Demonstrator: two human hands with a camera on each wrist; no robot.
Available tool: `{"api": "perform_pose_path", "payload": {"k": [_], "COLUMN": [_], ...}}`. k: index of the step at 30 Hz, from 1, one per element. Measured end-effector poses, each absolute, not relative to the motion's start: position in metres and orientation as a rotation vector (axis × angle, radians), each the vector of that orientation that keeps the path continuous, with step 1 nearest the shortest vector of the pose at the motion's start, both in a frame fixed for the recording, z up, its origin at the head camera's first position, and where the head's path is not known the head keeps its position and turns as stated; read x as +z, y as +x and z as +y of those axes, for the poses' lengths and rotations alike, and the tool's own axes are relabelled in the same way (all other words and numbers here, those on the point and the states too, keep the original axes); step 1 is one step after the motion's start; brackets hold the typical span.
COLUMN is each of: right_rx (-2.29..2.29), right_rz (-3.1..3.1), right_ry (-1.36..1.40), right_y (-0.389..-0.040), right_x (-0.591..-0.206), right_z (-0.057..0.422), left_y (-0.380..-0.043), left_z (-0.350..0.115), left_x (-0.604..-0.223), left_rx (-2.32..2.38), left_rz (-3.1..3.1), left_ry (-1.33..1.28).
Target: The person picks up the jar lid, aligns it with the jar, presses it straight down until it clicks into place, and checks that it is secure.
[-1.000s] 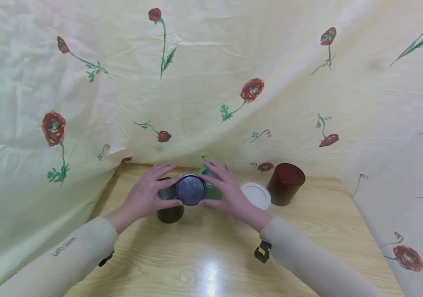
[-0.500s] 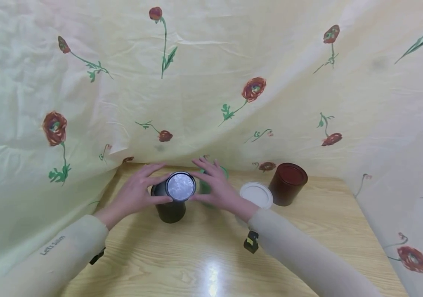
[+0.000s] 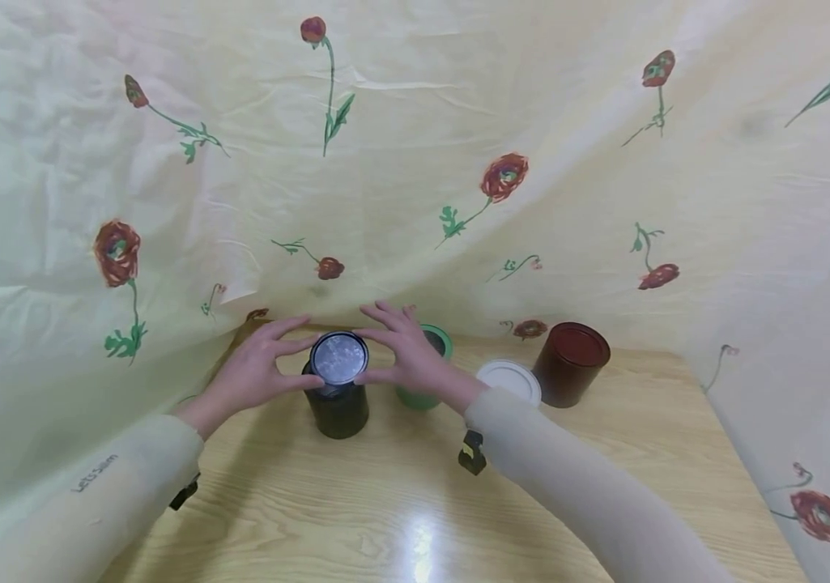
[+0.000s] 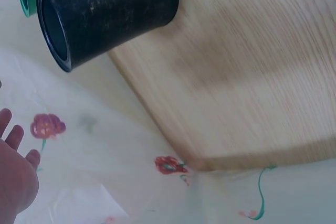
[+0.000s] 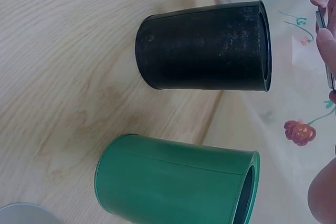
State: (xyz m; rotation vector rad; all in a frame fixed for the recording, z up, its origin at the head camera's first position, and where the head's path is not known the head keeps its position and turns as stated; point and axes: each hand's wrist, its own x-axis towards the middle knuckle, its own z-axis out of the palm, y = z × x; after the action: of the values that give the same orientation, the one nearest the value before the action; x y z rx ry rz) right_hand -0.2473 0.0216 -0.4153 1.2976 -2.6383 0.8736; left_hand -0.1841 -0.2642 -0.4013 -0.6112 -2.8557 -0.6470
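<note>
Between both hands is a round, dark-rimmed metal can lid [image 3: 339,358], level over a black open-topped can [image 3: 340,413]. My left hand [image 3: 254,366] pinches the lid's left edge with thumb and fingers. At its opposite edge, my right hand [image 3: 410,354] grips it the same way. The right wrist view shows the lid edge-on [image 5: 329,77], apart from the black can [image 5: 202,48] and above its mouth. In the left wrist view only part of the left hand [image 4: 18,174] shows, with the black can [image 4: 110,14] at upper left.
Under the right forearm stands a green open can [image 3: 418,400], partly hidden. Farther right are a white round-topped container [image 3: 505,379] and a dark red can [image 3: 568,372]. Flowered cloth [image 3: 400,202] hangs behind and at both sides of the wooden table [image 3: 356,502].
Both hands have carried the lid leftward, from between the black and green cans to over the black can. More of the green can now shows.
</note>
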Motion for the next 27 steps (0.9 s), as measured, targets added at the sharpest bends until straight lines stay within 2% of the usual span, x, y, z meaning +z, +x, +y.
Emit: {"api": "perform_pose_path", "payload": {"k": [17,27], "right_rx": [0.843,0.775], "right_rz": [-2.790,-2.837], "right_ry": [1.300,1.311], "right_y": [-0.262,-0.265], "right_x": [-0.414,-0.430], "right_z": [0.006,0.000], "left_y": [-0.198,-0.201], "left_z": [-0.280,-0.283], "left_x": [-0.400,-0.412], "left_rx": [-0.727,-0.738], "left_rz": [-2.945,-3.032], "left_ry": [-0.625,-0.578]}}
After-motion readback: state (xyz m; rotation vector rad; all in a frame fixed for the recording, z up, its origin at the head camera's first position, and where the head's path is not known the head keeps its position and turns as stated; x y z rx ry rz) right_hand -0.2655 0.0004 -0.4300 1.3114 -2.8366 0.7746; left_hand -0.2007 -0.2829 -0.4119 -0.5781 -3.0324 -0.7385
